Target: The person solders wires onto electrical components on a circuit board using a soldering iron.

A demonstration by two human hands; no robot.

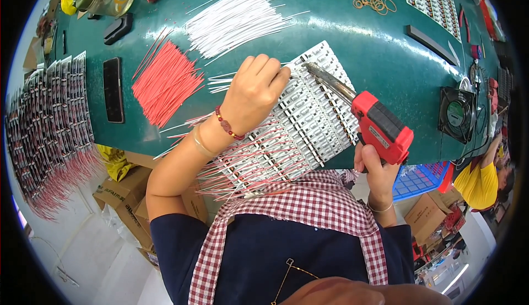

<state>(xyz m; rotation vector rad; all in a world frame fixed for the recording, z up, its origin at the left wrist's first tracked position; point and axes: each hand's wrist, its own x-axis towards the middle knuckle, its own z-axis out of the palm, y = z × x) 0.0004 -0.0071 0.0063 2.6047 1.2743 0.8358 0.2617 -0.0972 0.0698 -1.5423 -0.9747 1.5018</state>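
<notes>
My left hand (256,92) is closed in a pinch on a thin white wire (285,64), at the far left part of a white circuit board panel (330,120). The panel lies at the table's near edge, with rows of small parts on it. Red and white wires (253,159) stick out from its near left rows. In my right hand (377,170) is a red and black soldering gun (381,128). Its metal tip points up and left, close to my left fingertips; whether it touches the board I cannot tell.
Piles of white wires (237,21) and red wires (167,84) lie beyond my left arm, beside a phone (113,90). Wired panels (49,123) hang over the left edge. Right are a black fan (457,114), rubber bands (374,0) and a person in yellow (476,186).
</notes>
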